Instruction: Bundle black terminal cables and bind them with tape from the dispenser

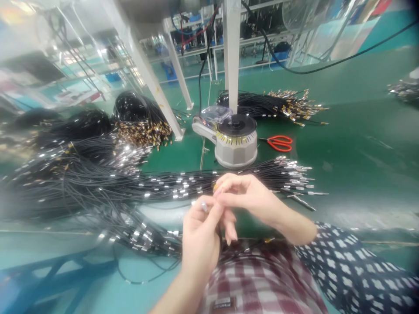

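My left hand (201, 231) is closed, its thumb and finger pinched together and meeting the fingertips of my right hand. My right hand (250, 194) is pinched shut too, from the right side. A small yellowish bit (215, 187) shows at the right fingertips; whatever else they grip is hidden. Under and behind both hands runs a thick bundle of thin black cables (163, 185) with silvery tags and metal ends. More black cables (242, 253) cross the checked cloth on my lap. Just beyond my hands stands a round grey label dispenser (236, 148) with yellow strips around its black top.
Red-handled scissors (279, 143) lie right of the dispenser on the green table (353, 152). Another cable bundle (278, 104) lies behind it. Coiled cables (137, 113) pile up at the left. White posts (233, 56) rise from the table; a black cord (304, 72) hangs across the back.
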A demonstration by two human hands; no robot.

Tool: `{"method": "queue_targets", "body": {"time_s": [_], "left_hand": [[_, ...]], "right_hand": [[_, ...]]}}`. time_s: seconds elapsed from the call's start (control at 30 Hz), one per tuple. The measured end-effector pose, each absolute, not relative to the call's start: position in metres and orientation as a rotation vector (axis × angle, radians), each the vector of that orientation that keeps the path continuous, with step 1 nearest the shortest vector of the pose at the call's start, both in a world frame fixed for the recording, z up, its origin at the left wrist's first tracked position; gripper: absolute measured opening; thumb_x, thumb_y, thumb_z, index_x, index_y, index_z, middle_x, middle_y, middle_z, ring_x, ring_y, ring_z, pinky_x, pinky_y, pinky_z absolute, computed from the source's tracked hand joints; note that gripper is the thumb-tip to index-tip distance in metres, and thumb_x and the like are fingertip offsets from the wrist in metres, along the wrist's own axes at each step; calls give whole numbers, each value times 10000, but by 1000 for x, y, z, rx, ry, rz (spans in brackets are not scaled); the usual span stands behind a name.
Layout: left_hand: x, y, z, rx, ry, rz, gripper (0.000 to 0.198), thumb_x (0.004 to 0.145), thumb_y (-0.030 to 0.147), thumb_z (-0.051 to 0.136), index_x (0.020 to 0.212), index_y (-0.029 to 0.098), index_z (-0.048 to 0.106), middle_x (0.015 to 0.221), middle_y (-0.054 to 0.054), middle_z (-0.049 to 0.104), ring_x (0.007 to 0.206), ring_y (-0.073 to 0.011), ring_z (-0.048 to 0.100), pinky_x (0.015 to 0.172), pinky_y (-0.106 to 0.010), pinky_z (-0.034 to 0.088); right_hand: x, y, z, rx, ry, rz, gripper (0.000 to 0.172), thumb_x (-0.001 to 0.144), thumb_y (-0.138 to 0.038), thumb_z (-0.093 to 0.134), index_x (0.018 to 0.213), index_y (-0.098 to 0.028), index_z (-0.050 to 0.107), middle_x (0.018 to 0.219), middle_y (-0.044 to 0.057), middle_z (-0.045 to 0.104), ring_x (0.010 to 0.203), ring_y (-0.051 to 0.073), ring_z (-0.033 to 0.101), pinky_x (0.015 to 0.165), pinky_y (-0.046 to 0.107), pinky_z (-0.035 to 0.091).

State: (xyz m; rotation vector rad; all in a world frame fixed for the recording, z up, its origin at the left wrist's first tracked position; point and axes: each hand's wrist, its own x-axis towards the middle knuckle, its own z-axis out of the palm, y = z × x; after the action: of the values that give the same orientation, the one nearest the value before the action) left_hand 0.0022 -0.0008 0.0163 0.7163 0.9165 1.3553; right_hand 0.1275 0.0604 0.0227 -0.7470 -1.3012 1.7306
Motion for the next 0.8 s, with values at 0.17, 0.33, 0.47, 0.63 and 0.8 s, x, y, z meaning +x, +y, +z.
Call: {"method": "queue_targets", "body": {"time_s": [0.17, 0.33, 0.47, 0.63, 0.8], "left_hand": [[3, -4, 13, 681, 910, 1352, 193, 889, 247, 601, 727, 150, 559, 568, 6, 652, 360, -84, 556, 349, -154, 384], [4, -4, 12, 672, 907, 1342, 194, 884, 235, 605, 716, 148, 562, 561, 3, 654, 353, -92, 560, 332, -155, 394], [2, -1, 9, 639, 895, 1317, 184, 887, 232, 596, 727, 149, 564, 564, -5, 661, 345, -98, 558, 321, -159, 403], [-6, 4, 6, 511, 857, 1205, 197, 859, 255, 639, 720, 123, 595, 542, -9, 647, 305, -72, 519, 308, -142, 362], [-10, 8, 8, 430, 838, 1144, 175, 848, 249, 655, 748, 112, 612, 525, 6, 620, 293, -44, 481, 330, -137, 322]], "right_hand": [[128, 66, 17, -684, -1342, 1669, 107, 689, -136, 781, 622, -172, 705, 811, 5, 647, 762, 120, 610, 751, 277, 501], [134, 66, 16, -649, -1495, 1559, 68, 738, -117, 740, 693, -161, 715, 836, 34, 703, 812, 148, 653, 816, 302, 517], [138, 67, 18, -631, -1651, 1423, 66, 781, -108, 695, 747, -158, 721, 867, 60, 727, 844, 177, 681, 817, 319, 540], [140, 70, 12, -678, -1847, 1203, 131, 860, -130, 601, 850, -167, 727, 936, 68, 732, 892, 171, 680, 852, 314, 531], [144, 73, 3, -863, -1736, 1279, 187, 895, -200, 550, 992, -180, 708, 1072, 80, 716, 1031, 196, 652, 956, 367, 482]]}}
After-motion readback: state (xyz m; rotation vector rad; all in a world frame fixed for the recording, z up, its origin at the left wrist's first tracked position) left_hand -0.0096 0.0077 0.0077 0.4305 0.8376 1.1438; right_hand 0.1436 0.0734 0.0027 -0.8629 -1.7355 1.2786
